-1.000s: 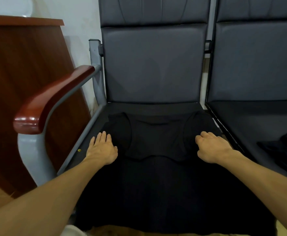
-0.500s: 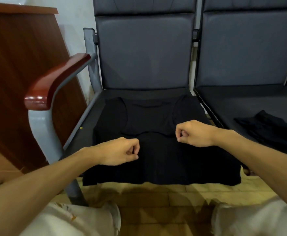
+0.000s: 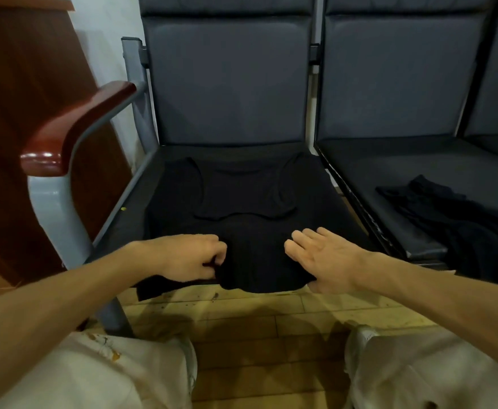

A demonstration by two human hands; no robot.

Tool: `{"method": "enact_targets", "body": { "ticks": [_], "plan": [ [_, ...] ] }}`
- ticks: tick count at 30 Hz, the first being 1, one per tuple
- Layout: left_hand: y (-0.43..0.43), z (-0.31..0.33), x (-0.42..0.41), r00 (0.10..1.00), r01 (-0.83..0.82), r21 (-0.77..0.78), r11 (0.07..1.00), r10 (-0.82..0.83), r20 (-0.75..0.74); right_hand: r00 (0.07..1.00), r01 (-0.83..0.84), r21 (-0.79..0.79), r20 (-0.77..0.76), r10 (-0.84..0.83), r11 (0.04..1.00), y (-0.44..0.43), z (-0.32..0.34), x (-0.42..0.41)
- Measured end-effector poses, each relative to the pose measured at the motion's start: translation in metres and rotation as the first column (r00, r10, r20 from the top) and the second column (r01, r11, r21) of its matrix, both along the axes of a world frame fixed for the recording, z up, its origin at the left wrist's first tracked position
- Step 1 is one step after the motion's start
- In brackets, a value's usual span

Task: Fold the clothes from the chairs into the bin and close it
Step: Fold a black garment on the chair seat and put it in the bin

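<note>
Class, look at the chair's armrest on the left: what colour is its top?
Glossy reddish-brown, like polished wood, on a grey metal frame. The armrest shows best in the head view.

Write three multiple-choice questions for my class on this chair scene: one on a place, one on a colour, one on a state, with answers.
1. Where does the crumpled garment lie? A on the floor; B on the right-hand seat; C over the armrest.
2. What colour is the spread top? A white; B red; C black.
3. What is the left hand doing? A pinching the top; B lying flat; C resting on a knee.
Answers: 1 B, it lies on the seat beside the top's. 2 C, it is black all over. 3 A, its fingers curl round a fold of fabric; the right hand is open.
</note>
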State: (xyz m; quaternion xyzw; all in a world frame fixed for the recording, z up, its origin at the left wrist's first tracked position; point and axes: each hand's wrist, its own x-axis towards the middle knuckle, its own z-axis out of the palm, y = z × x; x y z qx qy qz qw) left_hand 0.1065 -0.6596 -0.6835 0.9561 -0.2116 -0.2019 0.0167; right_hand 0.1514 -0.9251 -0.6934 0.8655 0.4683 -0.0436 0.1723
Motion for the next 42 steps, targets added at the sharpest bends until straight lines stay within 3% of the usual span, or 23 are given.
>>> {"method": "enact_targets", "body": {
  "ticks": [4, 7, 13, 17, 22, 24, 26, 30, 32, 35, 38, 40, 42],
  "plan": [
    [0.009, 0.006, 0.007, 0.989, -0.145, -0.204, 0.968, 0.14, -0.038, 0.978, 0.066, 0.113, -0.203, -0.042, 0.991, -0.003, 0.016, 0.006],
    [0.011, 0.007, 0.014, 0.956, -0.293, -0.322, 0.9, 0.277, -0.096, 0.969, 0.17, 0.19, -0.21, -0.129, 0.967, -0.006, 0.023, 0.026],
    [0.011, 0.003, 0.033, 0.796, -0.59, -0.572, 0.57, 0.531, -0.291, 0.803, 0.523, 0.333, -0.501, -0.323, 0.785, 0.001, 0.028, 0.066],
    [0.017, 0.007, 0.043, 0.796, -0.571, -0.546, 0.612, 0.576, -0.187, 0.667, 0.721, 0.441, -0.652, -0.361, 0.535, 0.006, 0.03, 0.085],
    [0.038, 0.004, 0.048, 0.826, -0.517, -0.405, 0.754, 0.563, -0.006, 0.616, 0.779, 0.576, -0.631, -0.471, 0.248, -0.002, 0.029, 0.105],
    [0.046, 0.002, 0.047, 0.803, -0.54, -0.382, 0.75, 0.596, 0.034, 0.576, 0.778, 0.616, -0.621, -0.531, 0.124, -0.009, 0.029, 0.11],
    [0.053, 0.0, 0.046, 0.762, -0.568, -0.384, 0.728, 0.642, 0.089, 0.55, 0.772, 0.632, -0.611, -0.569, 0.067, -0.013, 0.028, 0.113],
    [0.06, 0.004, 0.04, 0.649, -0.65, -0.39, 0.652, 0.744, 0.161, 0.536, 0.778, 0.615, -0.544, -0.646, 0.128, -0.016, 0.023, 0.112],
    [0.061, 0.008, 0.036, 0.581, -0.699, -0.407, 0.588, 0.799, 0.157, 0.556, 0.794, 0.571, -0.546, -0.627, 0.207, -0.015, 0.023, 0.109],
    [0.065, 0.008, 0.035, 0.44, -0.762, -0.541, 0.356, 0.898, -0.029, 0.617, 0.782, 0.518, -0.562, -0.551, 0.347, -0.007, 0.025, 0.103],
    [0.069, 0.006, 0.037, 0.342, -0.777, -0.603, 0.18, 0.925, -0.165, 0.616, 0.787, 0.502, -0.648, -0.447, 0.358, 0.001, 0.029, 0.098],
    [0.066, 0.007, 0.037, 0.347, -0.769, -0.61, 0.191, 0.926, -0.147, 0.589, 0.805, 0.488, -0.726, -0.355, 0.337, 0.005, 0.03, 0.097],
    [0.061, 0.009, 0.035, 0.386, -0.765, -0.583, 0.272, 0.919, -0.077, 0.572, 0.817, 0.488, -0.756, -0.32, 0.307, 0.006, 0.028, 0.098]
  ]
}}
